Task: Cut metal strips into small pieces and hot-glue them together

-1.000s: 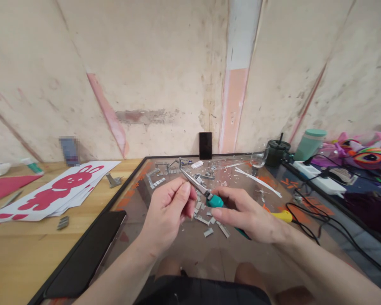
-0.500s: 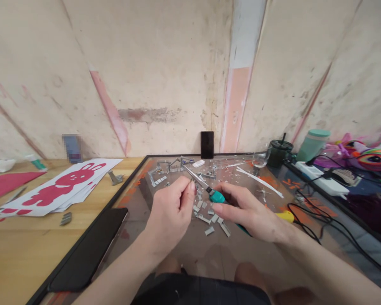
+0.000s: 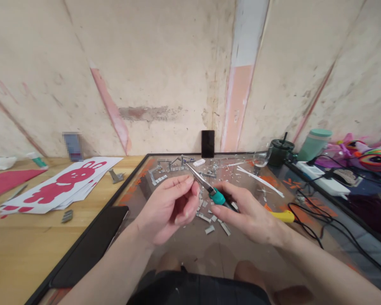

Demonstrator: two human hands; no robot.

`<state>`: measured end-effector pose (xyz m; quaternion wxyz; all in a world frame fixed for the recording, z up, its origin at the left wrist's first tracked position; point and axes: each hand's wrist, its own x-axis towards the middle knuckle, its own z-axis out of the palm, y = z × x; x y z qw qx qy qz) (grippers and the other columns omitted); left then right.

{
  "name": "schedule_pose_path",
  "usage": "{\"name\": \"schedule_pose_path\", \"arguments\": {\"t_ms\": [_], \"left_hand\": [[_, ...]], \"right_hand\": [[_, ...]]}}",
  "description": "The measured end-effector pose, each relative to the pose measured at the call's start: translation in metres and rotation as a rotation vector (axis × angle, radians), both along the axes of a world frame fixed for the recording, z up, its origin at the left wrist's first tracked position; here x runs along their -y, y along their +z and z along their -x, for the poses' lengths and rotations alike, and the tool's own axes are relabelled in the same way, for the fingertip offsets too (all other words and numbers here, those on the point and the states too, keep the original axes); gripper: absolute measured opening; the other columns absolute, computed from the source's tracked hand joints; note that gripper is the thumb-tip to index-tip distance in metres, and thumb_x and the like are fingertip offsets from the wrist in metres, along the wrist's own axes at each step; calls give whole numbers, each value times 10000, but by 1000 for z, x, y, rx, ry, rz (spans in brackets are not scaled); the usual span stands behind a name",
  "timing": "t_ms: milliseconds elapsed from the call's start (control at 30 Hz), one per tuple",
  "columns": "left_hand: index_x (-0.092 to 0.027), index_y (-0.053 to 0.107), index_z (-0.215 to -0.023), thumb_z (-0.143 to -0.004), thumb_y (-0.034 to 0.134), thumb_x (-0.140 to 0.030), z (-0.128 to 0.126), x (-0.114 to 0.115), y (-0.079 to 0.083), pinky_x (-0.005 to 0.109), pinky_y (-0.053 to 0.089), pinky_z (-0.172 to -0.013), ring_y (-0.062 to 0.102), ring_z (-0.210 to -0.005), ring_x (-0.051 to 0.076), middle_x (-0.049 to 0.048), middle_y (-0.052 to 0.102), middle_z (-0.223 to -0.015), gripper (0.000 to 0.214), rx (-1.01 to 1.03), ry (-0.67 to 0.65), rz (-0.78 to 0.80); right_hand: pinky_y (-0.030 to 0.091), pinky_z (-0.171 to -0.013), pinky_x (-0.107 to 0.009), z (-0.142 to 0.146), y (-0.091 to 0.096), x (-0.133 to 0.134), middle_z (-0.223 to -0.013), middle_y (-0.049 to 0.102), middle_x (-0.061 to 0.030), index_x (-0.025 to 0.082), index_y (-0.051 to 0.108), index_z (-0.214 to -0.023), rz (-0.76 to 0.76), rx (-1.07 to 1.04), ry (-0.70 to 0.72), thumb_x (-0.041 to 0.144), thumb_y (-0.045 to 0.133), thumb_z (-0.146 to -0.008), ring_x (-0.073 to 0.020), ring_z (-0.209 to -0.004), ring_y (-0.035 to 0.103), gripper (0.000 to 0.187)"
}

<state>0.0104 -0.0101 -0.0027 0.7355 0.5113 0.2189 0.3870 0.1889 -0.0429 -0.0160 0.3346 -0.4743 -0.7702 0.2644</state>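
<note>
My right hand (image 3: 246, 209) is wrapped round the teal handle of a pair of long-nose pliers (image 3: 203, 180). The metal jaws point up and left, their tips just past the fingertips of my left hand (image 3: 174, 201). That hand has its thumb and forefinger pinched together beside the jaws, and whatever they hold is too small to make out. Under both hands, small grey metal pieces (image 3: 210, 229) lie scattered on the transparent table cover. Farther back stands a grey assembly of small linked parts (image 3: 174, 164).
A dark phone (image 3: 208, 144) leans on the wall. At left lie a black flat case (image 3: 92, 245) and a red rabbit print (image 3: 63, 182). On the right are a glass (image 3: 262, 157), a yellow handle (image 3: 284, 216), black cables (image 3: 332, 220) and a white power strip (image 3: 324, 180).
My left hand has turned, its curled fingers loosening so the palm side shows, while thumb and forefinger stay pinched. The pliers remain in my right hand, with their handles parted slightly differently.
</note>
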Motion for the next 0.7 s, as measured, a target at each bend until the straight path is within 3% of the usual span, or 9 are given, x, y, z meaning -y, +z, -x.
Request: {"name": "schedule_pose_path", "arguments": {"t_ms": [67, 200, 500, 700], "left_hand": [[-155, 513, -637, -823, 497, -273, 0, 0, 1, 160, 161, -351, 213, -317, 23, -67, 397, -387, 221, 50, -13, 36], [-146, 530, -632, -797, 546, -303, -2, 1, -1, 161, 138, -365, 241, -336, 22, -57, 424, -382, 228, -31, 96, -35], [-167, 544, -657, -831, 499, -333, -3, 0, -11, 185, 212, -389, 332, -394, 57, -49, 459, -433, 244, -337, 371, -446], [-178, 523, -636, -849, 447, -274, -2, 0, -11, 201, 259, -424, 357, -415, 74, -43, 473, -461, 246, -513, 485, -616]], "right_hand": [[389, -647, -306, -1, 0, 0, -819, 585, -36, 158, 513, -948, -8, 13, -2, 455, 491, -826, -168, -731, 502, 322], [389, -652, -300, 0, 1, 1, -822, 574, -27, 165, 514, -910, 16, -25, 14, 465, 488, -833, -161, -742, 497, 311], [365, -590, -269, 2, 2, 3, -706, 496, 14, 165, 549, -887, 62, -60, 11, 459, 488, -835, -131, -655, 439, 304], [377, -624, -279, 1, 3, 2, -748, 533, -1, 176, 540, -885, 85, -71, -5, 454, 487, -842, -138, -679, 458, 287]]}}
